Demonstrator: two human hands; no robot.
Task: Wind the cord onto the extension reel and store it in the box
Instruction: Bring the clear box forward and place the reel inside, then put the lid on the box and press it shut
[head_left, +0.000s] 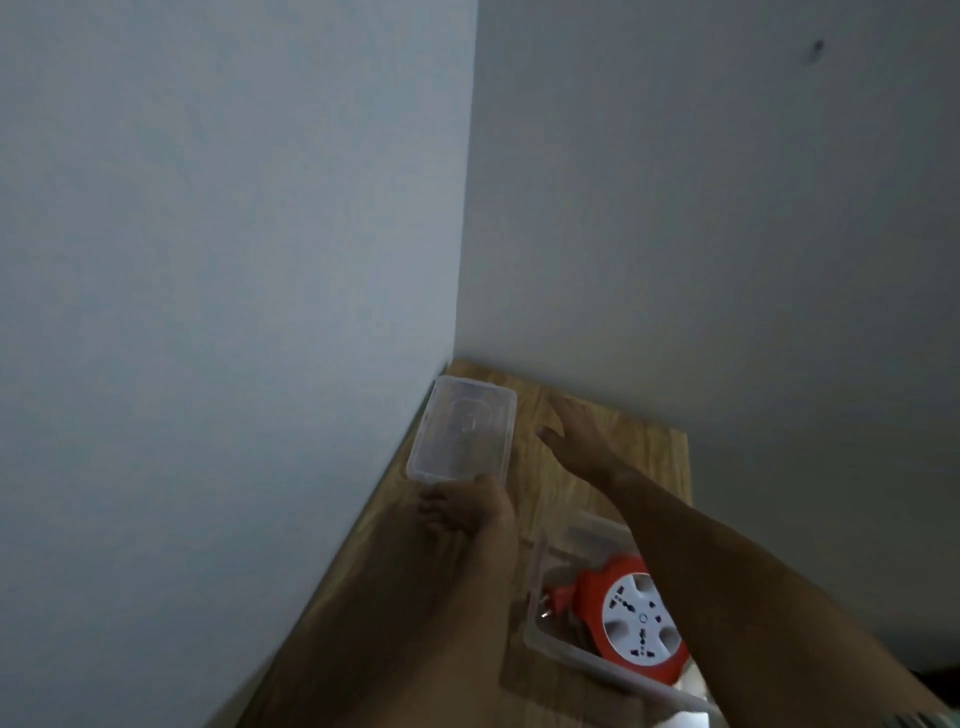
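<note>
On the tabletop (597, 467) the box (571, 660) already holds the reel (636, 618), cord wound. The lid (462, 436) lies by the wall. The left hand (462, 506) pinches its near edge; the right hand (576, 441) hovers, fingers straight, holding nothing. Best lift the lid level with both hands.

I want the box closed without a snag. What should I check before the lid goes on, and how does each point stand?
1. Orange and white extension reel inside the clear plastic box: ok.
2. Orange plug tucked within the box walls: ok.
3. Cord fully wound: cannot tell, partly hidden.
4. Left hand holding the clear plastic lid: ok, at its near edge.
5. Right hand on the lid: not ok, open beside it.
6. Lid over the box: not ok, still against the wall.
</note>
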